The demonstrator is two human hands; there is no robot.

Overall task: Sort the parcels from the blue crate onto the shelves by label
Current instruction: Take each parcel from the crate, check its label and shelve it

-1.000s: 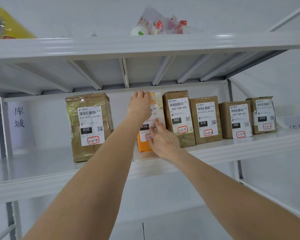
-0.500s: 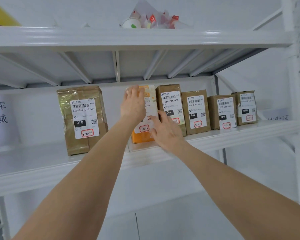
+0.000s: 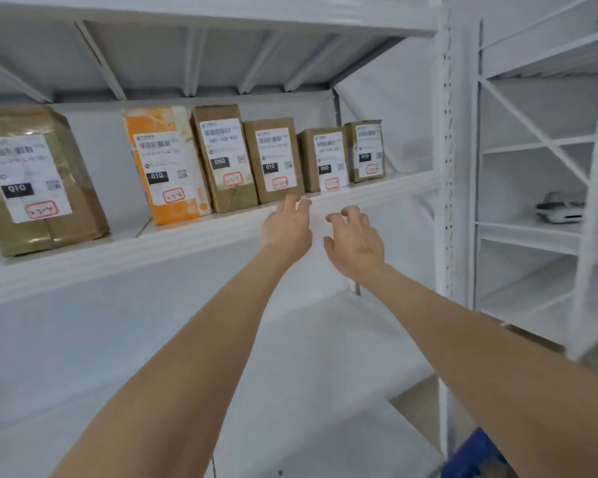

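**Left hand [image 3: 286, 226] and right hand [image 3: 356, 243] empty at the shelf [image 3: 83, 257] lip**

Both hover side by side, fingers loose and spread, gripping nothing. At ten o'clock from them the orange parcel [image 3: 166, 163] stands upright on that shelf, four brown parcels [image 3: 273, 160] lined up at its three o'clock, a bigger brown parcel [image 3: 32, 181] apart at its nine. A corner of the blue crate [image 3: 473, 458] shows at five o'clock.
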